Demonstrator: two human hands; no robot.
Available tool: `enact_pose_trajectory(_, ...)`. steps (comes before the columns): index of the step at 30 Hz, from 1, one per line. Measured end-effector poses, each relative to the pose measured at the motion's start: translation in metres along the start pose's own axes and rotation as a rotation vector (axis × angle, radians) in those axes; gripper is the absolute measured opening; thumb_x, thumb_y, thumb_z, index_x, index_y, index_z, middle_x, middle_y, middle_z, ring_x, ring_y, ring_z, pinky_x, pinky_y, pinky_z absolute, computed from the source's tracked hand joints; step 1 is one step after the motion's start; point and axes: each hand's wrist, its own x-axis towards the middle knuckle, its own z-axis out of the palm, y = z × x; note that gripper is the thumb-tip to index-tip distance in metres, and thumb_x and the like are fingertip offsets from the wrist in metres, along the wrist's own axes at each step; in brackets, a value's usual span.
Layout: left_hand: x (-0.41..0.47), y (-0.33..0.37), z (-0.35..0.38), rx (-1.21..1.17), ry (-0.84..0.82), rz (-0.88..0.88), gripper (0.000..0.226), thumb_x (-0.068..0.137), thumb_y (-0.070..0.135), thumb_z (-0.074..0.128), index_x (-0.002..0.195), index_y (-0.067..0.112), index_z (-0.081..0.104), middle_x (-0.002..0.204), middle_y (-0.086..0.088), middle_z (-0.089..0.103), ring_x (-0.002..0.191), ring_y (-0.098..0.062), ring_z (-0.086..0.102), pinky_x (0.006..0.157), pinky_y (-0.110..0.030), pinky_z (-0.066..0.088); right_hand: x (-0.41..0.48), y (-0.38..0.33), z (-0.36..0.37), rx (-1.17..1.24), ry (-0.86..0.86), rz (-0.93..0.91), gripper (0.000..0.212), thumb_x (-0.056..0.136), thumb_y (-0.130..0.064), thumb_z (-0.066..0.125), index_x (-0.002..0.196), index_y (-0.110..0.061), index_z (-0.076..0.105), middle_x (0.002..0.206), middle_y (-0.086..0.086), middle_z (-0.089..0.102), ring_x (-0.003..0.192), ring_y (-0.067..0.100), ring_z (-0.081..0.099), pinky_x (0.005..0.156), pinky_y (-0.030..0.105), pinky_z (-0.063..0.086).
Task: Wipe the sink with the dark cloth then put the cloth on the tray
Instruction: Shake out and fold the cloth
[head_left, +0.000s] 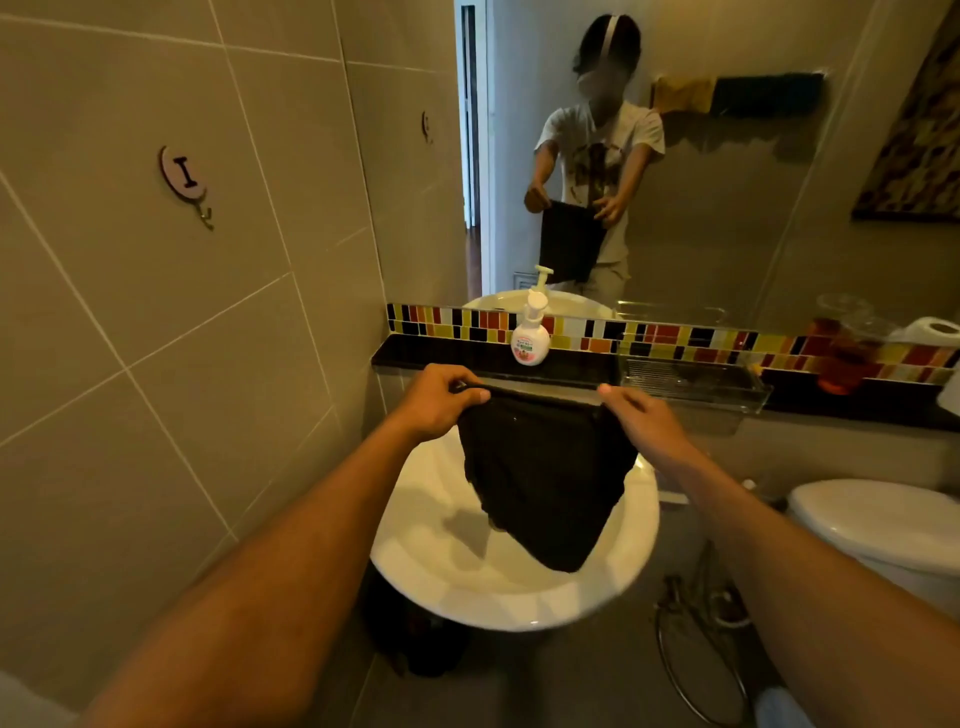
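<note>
The dark cloth (545, 467) hangs spread out above the round white sink (467, 587). My left hand (441, 400) pinches its top left corner and my right hand (639, 415) grips its top right corner. The cloth's lower tip dangles over the sink's front right part and hides the tap area. A clear tray (696, 387) sits on the black ledge to the right, behind my right hand.
A white soap pump bottle (531, 332) stands on the black ledge (415, 356) behind the sink. A mirror above reflects a person holding the cloth. A white toilet (878, 525) is at the right. A tiled wall with a hook (187, 182) closes the left side.
</note>
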Motion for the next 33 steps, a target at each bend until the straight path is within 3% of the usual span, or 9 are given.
enact_pose_trajectory(1, 0.0, 0.001, 0.0, -0.006, 0.007, 0.005, 0.015, 0.09, 0.019, 0.062, 0.103, 0.014, 0.068, 0.101, -0.006, 0.064, 0.099, -0.022, 0.06, 0.085, -0.038, 0.054, -0.004, 0.0, 0.0, -0.023, -0.052, -0.001, 0.046, 0.08, -0.055, 0.062, 0.116, -0.026, 0.06, 0.121, 0.002, 0.059, 0.113, 0.02, 0.054, 0.099, 0.041, 0.046)
enact_pose_trajectory(3, -0.001, 0.004, 0.001, -0.016, 0.021, 0.0, 0.013, 0.09, 0.019, 0.063, 0.101, 0.015, 0.069, 0.099, -0.005, 0.064, 0.096, -0.021, 0.06, 0.081, -0.035, 0.053, -0.005, 0.001, 0.0, -0.134, -0.074, -0.005, 0.048, 0.074, -0.048, 0.073, 0.113, -0.024, 0.059, 0.113, 0.001, 0.06, 0.106, 0.018, 0.058, 0.094, 0.041, 0.051)
enact_pose_trajectory(7, -0.006, 0.013, -0.001, -0.006, 0.002, 0.011, 0.016, 0.09, 0.017, 0.062, 0.105, 0.013, 0.068, 0.097, -0.004, 0.064, 0.089, -0.017, 0.058, 0.075, -0.03, 0.048, -0.003, 0.002, -0.013, -0.225, -0.026, -0.003, 0.02, 0.09, -0.016, 0.06, 0.109, -0.018, 0.059, 0.107, 0.007, 0.062, 0.104, 0.023, 0.061, 0.093, 0.045, 0.051)
enact_pose_trajectory(9, -0.01, 0.017, -0.004, 0.001, -0.019, 0.009, 0.018, 0.09, 0.017, 0.062, 0.106, 0.011, 0.068, 0.097, -0.005, 0.064, 0.088, -0.017, 0.058, 0.072, -0.028, 0.048, -0.008, 0.005, -0.022, -0.266, -0.079, 0.003, 0.016, 0.093, -0.014, 0.054, 0.106, -0.016, 0.063, 0.104, 0.01, 0.065, 0.101, 0.025, 0.063, 0.091, 0.046, 0.052)
enact_pose_trajectory(12, -0.016, 0.016, -0.007, 0.019, -0.055, 0.005, 0.016, 0.09, 0.018, 0.062, 0.104, 0.013, 0.068, 0.097, -0.005, 0.064, 0.086, -0.016, 0.058, 0.071, -0.027, 0.048, -0.014, 0.006, -0.032, -0.384, -0.105, -0.024, 0.014, 0.094, -0.011, 0.053, 0.099, -0.014, 0.067, 0.099, 0.009, 0.066, 0.102, 0.026, 0.061, 0.082, 0.035, 0.048)
enact_pose_trajectory(19, -0.026, 0.012, -0.005, 0.045, -0.07, -0.021, 0.015, 0.09, 0.018, 0.062, 0.103, 0.012, 0.068, 0.099, -0.007, 0.063, 0.088, -0.019, 0.057, 0.076, -0.032, 0.049, -0.019, -0.007, -0.061, -0.472, -0.018, -0.041, 0.017, 0.089, -0.008, 0.061, 0.104, -0.007, 0.069, 0.104, 0.011, 0.067, 0.104, 0.025, 0.058, 0.092, 0.041, 0.044)
enact_pose_trajectory(24, -0.026, 0.022, 0.009, -0.022, -0.035, -0.076, 0.015, 0.09, 0.02, 0.062, 0.099, 0.008, 0.065, 0.084, -0.003, 0.06, 0.075, -0.016, 0.056, 0.061, -0.023, 0.046, -0.028, -0.006, -0.075, -0.382, 0.11, 0.053, 0.013, 0.086, -0.018, 0.067, 0.09, -0.006, 0.07, 0.091, 0.01, 0.067, 0.093, 0.027, 0.063, 0.084, 0.044, 0.054)
enact_pose_trajectory(28, -0.023, 0.04, 0.035, -0.177, -0.029, -0.217, 0.016, 0.09, 0.025, 0.064, 0.093, 0.01, 0.062, 0.085, -0.007, 0.063, 0.07, -0.015, 0.061, 0.058, -0.023, 0.05, -0.041, -0.008, -0.075, -0.169, 0.093, 0.239, 0.019, 0.091, -0.022, 0.061, 0.096, -0.004, 0.065, 0.092, 0.012, 0.065, 0.082, 0.021, 0.063, 0.061, 0.029, 0.048)
enact_pose_trajectory(33, -0.024, 0.07, 0.079, -0.412, -0.155, -0.361, 0.01, 0.088, 0.016, 0.066, 0.093, 0.009, 0.06, 0.084, -0.011, 0.066, 0.069, -0.017, 0.067, 0.057, -0.023, 0.057, -0.04, -0.016, -0.066, 0.174, -0.025, 0.336, 0.024, 0.091, -0.019, 0.061, 0.11, -0.005, 0.06, 0.111, 0.015, 0.067, 0.101, 0.025, 0.065, 0.077, 0.034, 0.054)
